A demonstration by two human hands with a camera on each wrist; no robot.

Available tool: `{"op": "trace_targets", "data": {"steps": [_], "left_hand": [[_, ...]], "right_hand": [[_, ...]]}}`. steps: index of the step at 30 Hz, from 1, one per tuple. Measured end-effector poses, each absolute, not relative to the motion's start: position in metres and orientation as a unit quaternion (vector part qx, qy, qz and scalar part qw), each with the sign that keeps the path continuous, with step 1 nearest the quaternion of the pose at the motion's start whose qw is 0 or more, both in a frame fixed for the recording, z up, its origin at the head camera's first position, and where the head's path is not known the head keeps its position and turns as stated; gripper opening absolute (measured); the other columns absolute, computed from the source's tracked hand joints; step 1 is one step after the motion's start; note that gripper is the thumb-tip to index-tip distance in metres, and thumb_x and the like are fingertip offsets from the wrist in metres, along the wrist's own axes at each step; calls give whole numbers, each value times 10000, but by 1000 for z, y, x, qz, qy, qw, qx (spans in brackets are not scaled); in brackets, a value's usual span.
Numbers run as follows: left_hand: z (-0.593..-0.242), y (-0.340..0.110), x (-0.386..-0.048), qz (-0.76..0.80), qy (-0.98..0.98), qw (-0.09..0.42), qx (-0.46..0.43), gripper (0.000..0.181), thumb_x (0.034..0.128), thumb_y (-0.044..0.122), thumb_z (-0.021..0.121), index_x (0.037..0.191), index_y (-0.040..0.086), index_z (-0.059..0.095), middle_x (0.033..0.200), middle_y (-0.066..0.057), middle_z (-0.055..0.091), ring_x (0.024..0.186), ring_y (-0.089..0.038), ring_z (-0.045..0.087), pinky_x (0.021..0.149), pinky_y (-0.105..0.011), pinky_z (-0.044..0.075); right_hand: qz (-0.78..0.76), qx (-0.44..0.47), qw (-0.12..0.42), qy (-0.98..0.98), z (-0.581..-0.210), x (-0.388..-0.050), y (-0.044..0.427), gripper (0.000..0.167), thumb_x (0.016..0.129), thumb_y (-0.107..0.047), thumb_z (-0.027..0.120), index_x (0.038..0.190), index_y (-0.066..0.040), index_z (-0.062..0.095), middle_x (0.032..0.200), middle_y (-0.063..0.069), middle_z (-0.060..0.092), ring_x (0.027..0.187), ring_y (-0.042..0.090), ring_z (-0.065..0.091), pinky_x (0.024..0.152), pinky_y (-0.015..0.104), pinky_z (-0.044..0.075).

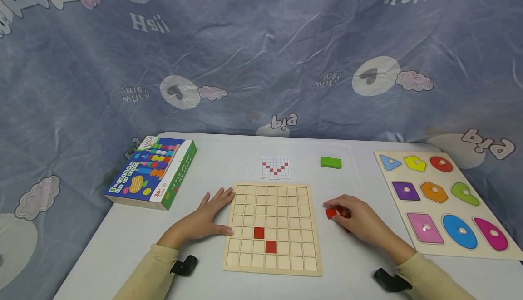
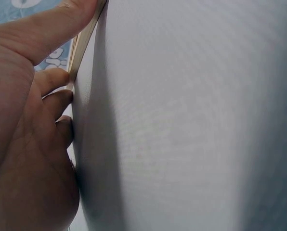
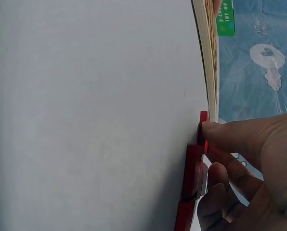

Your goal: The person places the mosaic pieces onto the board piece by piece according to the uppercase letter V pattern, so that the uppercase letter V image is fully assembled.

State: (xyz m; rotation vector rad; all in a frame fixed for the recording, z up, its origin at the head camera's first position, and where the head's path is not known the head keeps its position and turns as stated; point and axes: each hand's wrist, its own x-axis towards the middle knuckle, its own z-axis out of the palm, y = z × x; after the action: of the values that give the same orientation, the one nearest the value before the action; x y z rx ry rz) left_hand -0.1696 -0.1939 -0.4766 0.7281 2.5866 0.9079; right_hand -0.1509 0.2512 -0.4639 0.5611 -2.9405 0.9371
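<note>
The wooden grid board [image 1: 271, 211] lies on the table between the hands. Two red square tiles, an upper one [image 1: 259, 233] and a lower one [image 1: 271, 247], sit in its cells, diagonal to each other. My left hand [image 1: 204, 218] rests by the board's left edge, thumb and fingers spread and touching the rim. Right of the board, my right hand [image 1: 363, 220] pinches a red tile [image 3: 203, 130] between thumb and finger. More red tiles [image 3: 191, 168] lie under that hand, partly hidden by it in the head view.
Behind the board lies a small card [image 1: 275, 167] with a red V pattern on a grid. A green block [image 1: 331, 162] is right of it. A colourful box [image 1: 149, 173] stands at left; a shape puzzle board [image 1: 443, 207] lies at right.
</note>
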Motion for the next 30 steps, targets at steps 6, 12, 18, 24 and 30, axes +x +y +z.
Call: {"op": "trace_targets", "data": {"steps": [6,12,18,24,30], "left_hand": [[-477,-193,-170,316,902,152,253,1060,813,439,836,1624,97,246,1695,-96,157,1565,-336,22,1232,-574,-86],[-478,-193,-170,310,904,150,252,1062,807,440,841,1622,94,255,1693,-99,166,1565,-341,31,1232,-580,-77],[-476,-193,-169,310,905,148,251,1070,802,435,846,1621,86,252,1690,-111,171,1562,-356,38,1231,-590,-68],[-477,-193,-169,309,905,149,250,1070,803,442,843,1623,97,249,1693,-97,164,1565,-340,32,1235,-578,-70],[-479,-193,-170,310,905,148,252,1063,807,448,838,1623,99,253,1694,-95,166,1565,-340,30,1233,-578,-76]], "right_hand": [[319,188,-13,-929,-465,-147,244,365,835,-25,816,1168,-160,752,921,-72,618,738,85,488,606,215,422],[316,184,-23,-931,-463,-144,240,327,843,-42,815,1134,-179,752,999,-79,639,725,63,475,608,215,424],[307,173,-21,-936,-464,-145,241,281,838,-48,819,1075,-186,758,981,-78,623,740,70,474,612,217,428],[308,183,-18,-933,-466,-144,241,285,825,-45,829,1043,-197,727,906,-83,586,725,62,475,604,215,441],[299,192,-26,-934,-464,-144,242,275,844,-77,823,1040,-230,706,826,-128,558,707,44,476,599,220,436]]}}
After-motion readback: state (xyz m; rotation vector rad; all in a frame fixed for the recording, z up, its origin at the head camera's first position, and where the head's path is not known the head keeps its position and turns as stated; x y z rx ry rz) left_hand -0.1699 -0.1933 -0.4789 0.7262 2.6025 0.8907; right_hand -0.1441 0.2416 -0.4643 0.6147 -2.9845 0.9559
